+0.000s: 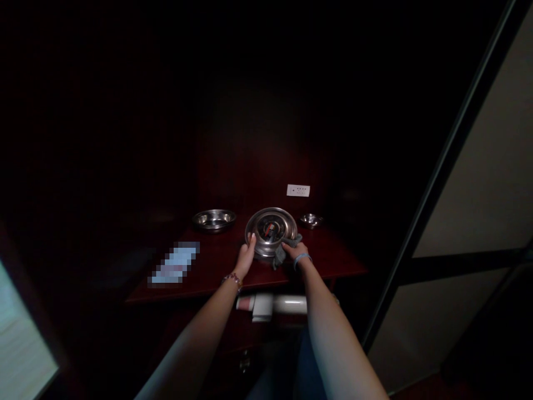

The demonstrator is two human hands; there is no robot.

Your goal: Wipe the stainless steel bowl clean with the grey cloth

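Observation:
A round, shiny stainless steel plate (pixel 277 218) is tilted up toward me over the red-brown shelf. At its centre shows a small dark, red and white patch, a label or a reflection; I cannot tell which. My left hand (pixel 246 255) grips the lower left rim, thumb on the inner face. My right hand (pixel 296 251) is closed at the lower right, holding a grey cloth (pixel 280 256) against the plate. Part of the cloth hangs below the rim. The fingers behind the plate are hidden.
A steel dish (pixel 214 220) stands at the left on the shelf (pixel 225 261), a small steel bowl (pixel 311 220) at the right. A pixelated flat item (pixel 175 265) lies front left. Behind is a socket (pixel 298 190). Blurred white objects (pixel 287 304) show below the shelf edge; a sliding door (pixel 470 166) stands right.

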